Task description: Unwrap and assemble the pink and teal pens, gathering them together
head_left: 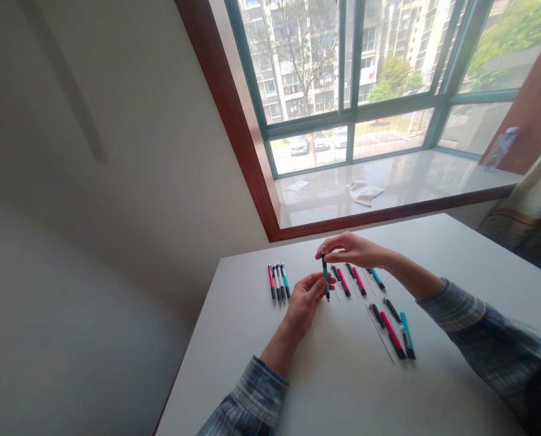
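Upright between my two hands is a teal and black ballpoint pen (327, 280). My left hand (305, 298) is closed on its teal lower barrel, the tip pointing down. The fingers of my right hand (350, 249) pinch the black upper part near the clip. Left of my hands, several whole pens (278, 283) lie side by side in red, white and teal. Under and beside my right hand lie loose pen parts: red barrels (344, 282), a teal barrel (378, 280), black upper parts and thin refills.
Closer to me on the white table (334, 375) lies another group of parts with a red barrel (393, 336), a teal barrel (407, 335) and a refill (380, 334). Behind the table, a cloth (363, 192) and a clear bottle (501, 148) are on the window sill (406, 175).
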Demonstrator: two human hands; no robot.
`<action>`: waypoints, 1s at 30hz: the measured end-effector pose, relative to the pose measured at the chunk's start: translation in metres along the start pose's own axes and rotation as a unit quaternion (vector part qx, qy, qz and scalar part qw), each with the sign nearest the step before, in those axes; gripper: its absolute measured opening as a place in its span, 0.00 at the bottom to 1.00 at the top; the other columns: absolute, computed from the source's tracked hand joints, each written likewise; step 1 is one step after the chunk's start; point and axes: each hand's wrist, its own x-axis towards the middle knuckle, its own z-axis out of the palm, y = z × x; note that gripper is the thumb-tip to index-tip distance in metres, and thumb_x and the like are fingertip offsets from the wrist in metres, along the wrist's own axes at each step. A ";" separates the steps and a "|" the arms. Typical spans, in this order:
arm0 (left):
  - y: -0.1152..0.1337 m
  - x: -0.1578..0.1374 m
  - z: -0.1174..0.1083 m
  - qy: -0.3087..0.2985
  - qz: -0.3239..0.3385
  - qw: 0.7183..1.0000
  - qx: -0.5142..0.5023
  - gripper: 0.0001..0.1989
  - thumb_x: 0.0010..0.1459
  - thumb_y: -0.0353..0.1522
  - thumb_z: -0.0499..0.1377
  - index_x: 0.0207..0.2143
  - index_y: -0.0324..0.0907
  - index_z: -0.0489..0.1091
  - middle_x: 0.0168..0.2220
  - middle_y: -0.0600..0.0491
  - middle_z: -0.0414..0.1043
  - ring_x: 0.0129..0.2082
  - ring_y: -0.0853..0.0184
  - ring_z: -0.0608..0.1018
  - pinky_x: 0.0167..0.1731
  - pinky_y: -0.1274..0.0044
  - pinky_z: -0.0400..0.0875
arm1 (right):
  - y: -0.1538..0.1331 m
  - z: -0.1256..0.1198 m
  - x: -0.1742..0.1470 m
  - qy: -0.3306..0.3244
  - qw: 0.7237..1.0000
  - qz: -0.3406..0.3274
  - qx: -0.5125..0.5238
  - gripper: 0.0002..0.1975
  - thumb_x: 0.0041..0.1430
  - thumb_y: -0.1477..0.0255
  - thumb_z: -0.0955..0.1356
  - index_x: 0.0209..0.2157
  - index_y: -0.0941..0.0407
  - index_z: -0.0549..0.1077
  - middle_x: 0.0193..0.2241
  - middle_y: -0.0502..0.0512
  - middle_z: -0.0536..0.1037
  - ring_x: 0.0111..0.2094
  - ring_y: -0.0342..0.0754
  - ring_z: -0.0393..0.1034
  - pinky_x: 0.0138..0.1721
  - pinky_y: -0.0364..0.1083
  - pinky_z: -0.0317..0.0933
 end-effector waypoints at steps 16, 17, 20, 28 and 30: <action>0.002 0.002 -0.002 0.005 0.051 0.997 0.062 0.17 0.54 0.41 0.70 0.40 0.37 0.81 0.36 0.46 0.80 0.37 0.63 0.77 0.46 0.72 0.67 | -0.006 0.010 0.001 0.063 0.996 0.005 -0.059 0.17 0.58 0.56 0.73 0.33 0.57 0.75 0.35 0.56 0.79 0.37 0.49 0.73 0.37 0.46 0.66; 0.003 0.003 -0.003 0.009 0.050 0.997 0.066 0.17 0.55 0.41 0.70 0.40 0.37 0.81 0.37 0.46 0.80 0.37 0.64 0.77 0.46 0.72 0.67 | -0.005 0.009 0.001 0.065 0.997 -0.005 -0.036 0.18 0.58 0.56 0.73 0.34 0.57 0.75 0.34 0.55 0.79 0.35 0.47 0.72 0.36 0.45 0.66; 0.006 0.005 -0.007 0.024 0.043 0.995 0.087 0.17 0.53 0.39 0.71 0.41 0.38 0.80 0.38 0.45 0.81 0.35 0.66 0.76 0.43 0.74 0.68 | -0.001 0.005 0.001 0.112 0.993 -0.019 0.023 0.19 0.57 0.55 0.73 0.36 0.57 0.75 0.28 0.51 0.76 0.27 0.43 0.70 0.29 0.43 0.65; 0.020 0.009 -0.016 0.070 0.052 0.991 0.097 0.15 0.52 0.38 0.71 0.39 0.38 0.81 0.32 0.50 0.78 0.26 0.73 0.68 0.31 0.78 0.63 | -0.007 -0.002 -0.001 0.169 0.978 -0.064 -0.104 0.15 0.60 0.59 0.72 0.43 0.53 0.78 0.44 0.57 0.79 0.41 0.50 0.75 0.38 0.49 0.72; 0.023 0.008 -0.015 0.056 0.040 0.991 0.110 0.15 0.51 0.37 0.71 0.39 0.37 0.81 0.31 0.50 0.78 0.25 0.73 0.68 0.29 0.78 0.62 | -0.009 -0.002 -0.002 0.156 0.965 -0.091 -0.188 0.11 0.62 0.62 0.71 0.44 0.50 0.79 0.50 0.57 0.78 0.49 0.54 0.73 0.44 0.53 0.70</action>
